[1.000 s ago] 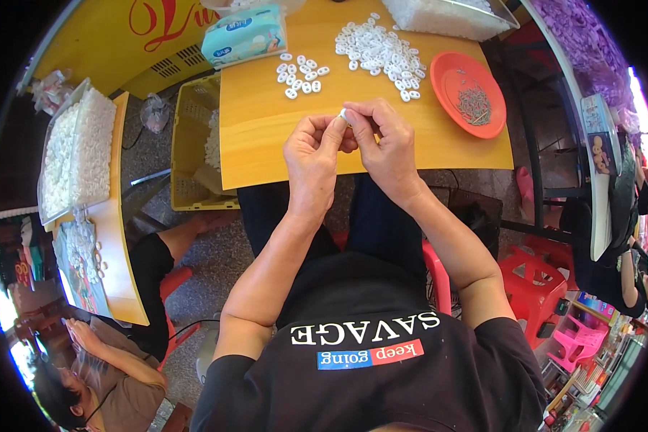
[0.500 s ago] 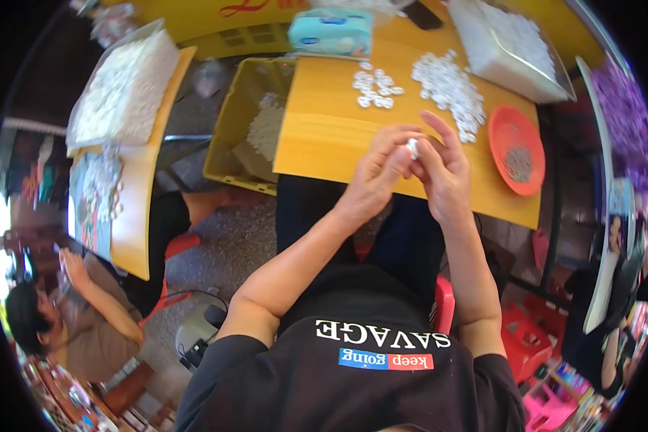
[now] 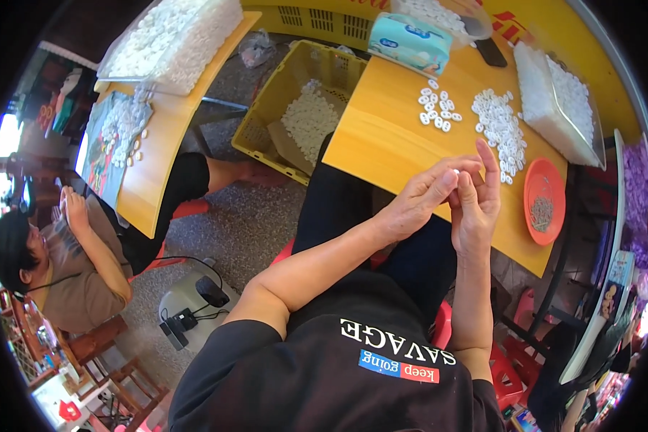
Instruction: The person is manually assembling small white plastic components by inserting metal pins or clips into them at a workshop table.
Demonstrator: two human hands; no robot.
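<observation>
- The head view looks steeply down from above the black shirt (image 3: pixel 302 374), which is close below.
- It faces the near surface (image 3: pixel 385 137), slanted at upper right.
- Its wide fisheye circle reaches a second surface (image 3: pixel 167 144) at left.

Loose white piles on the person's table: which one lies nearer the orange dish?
The larger, right-hand pile; the smaller pile lies left, nearer the tissue pack.

One left hand (image 3: pixel 412 207), one right hand (image 3: pixel 477 214), one white piece (image 3: pixel 456 171) in the grip, two clusters of white pieces (image 3: pixel 500 129) beyond it, one red dish (image 3: pixel 542 177) rightward, one yellow crate (image 3: pixel 270 108) leftward
</observation>
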